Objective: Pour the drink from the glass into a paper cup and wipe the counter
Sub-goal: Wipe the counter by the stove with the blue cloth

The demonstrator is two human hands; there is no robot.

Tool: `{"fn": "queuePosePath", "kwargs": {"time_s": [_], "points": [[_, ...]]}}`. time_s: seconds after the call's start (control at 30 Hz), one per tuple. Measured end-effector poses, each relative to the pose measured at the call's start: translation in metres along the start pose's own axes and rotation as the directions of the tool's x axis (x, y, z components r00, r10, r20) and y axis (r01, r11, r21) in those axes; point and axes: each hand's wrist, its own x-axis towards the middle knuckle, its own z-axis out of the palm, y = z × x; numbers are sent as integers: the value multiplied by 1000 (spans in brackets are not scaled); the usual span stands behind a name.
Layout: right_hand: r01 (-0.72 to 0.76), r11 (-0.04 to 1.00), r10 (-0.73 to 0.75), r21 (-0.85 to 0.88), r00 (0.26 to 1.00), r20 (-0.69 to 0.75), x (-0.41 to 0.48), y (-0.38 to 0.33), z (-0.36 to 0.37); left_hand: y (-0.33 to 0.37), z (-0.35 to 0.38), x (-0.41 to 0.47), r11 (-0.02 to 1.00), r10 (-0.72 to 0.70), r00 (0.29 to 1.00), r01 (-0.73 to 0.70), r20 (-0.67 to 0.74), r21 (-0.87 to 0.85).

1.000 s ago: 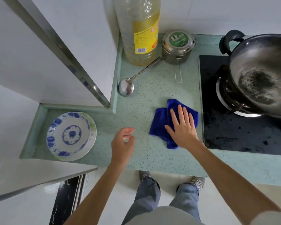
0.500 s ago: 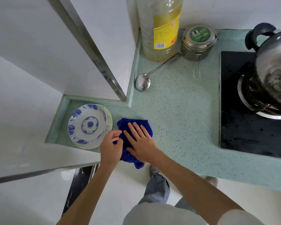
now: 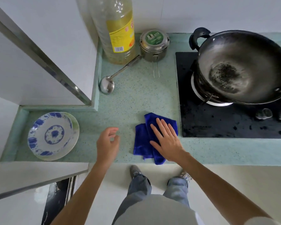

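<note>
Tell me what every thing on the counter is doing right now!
right hand: fingers straight, pressing on the blue cloth.
left hand: loosely curled, holding nothing.
blue cloth: crumpled on the counter, under the right hand.
plate: right way up, empty.
ladle: lying on the counter.
oil bottle: standing upright.
metal tin: lid on.
wok: on the stove, no food, dark residue.

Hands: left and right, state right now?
Left hand: open, fingers loosely curled, holding nothing.
Right hand: open, fingers straight, pressing flat on the blue cloth.
</note>
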Motion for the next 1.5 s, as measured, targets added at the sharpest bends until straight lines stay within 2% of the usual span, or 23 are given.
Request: {"fn": "queuePosePath", "kwargs": {"time_s": [0.17,0.3,0.43,0.57,0.77,0.9,1.03,1.17,1.3,1.4,1.5], "points": [[-117,993,117,-5,993,13,29,-1,-9,-19,-16,1,1000,-27,998,27,-49,-8],[-110,994,111,-8,993,32,62,-23,-13,-33,-33,0,997,-66,991,62,-113,-37],[-27,999,29,-34,999,46,97,-64,-13,-48,-49,-11,993,-100,979,86,-180,-86],[102,994,-98,-48,993,72,120,-125,-11,-68,-61,-31,974,-195,950,159,-245,-159],[352,935,-344,-54,932,117,111,-204,5,-88,-72,-53,954,-272,908,211,-317,-213],[430,902,-425,-30,899,110,87,-209,16,-84,-71,-53,952,-281,897,217,-341,-214],[473,881,-467,-21,876,117,60,-180,16,-63,-52,-49,957,-260,922,207,-288,-201],[347,937,-343,-32,934,99,20,-132,17,-38,-24,-37,964,-245,946,216,-210,-155],[158,987,-156,-29,985,71,-16,-73,16,-10,12,-29,981,-163,980,149,-113,-121],[37,999,-35,-39,998,53,-32,-34,14,4,33,-28,993,-75,996,69,-53,-98],[-104,995,104,-9,994,15,-35,-6,9,7,40,-27,995,-45,999,42,-23,-92]]}}
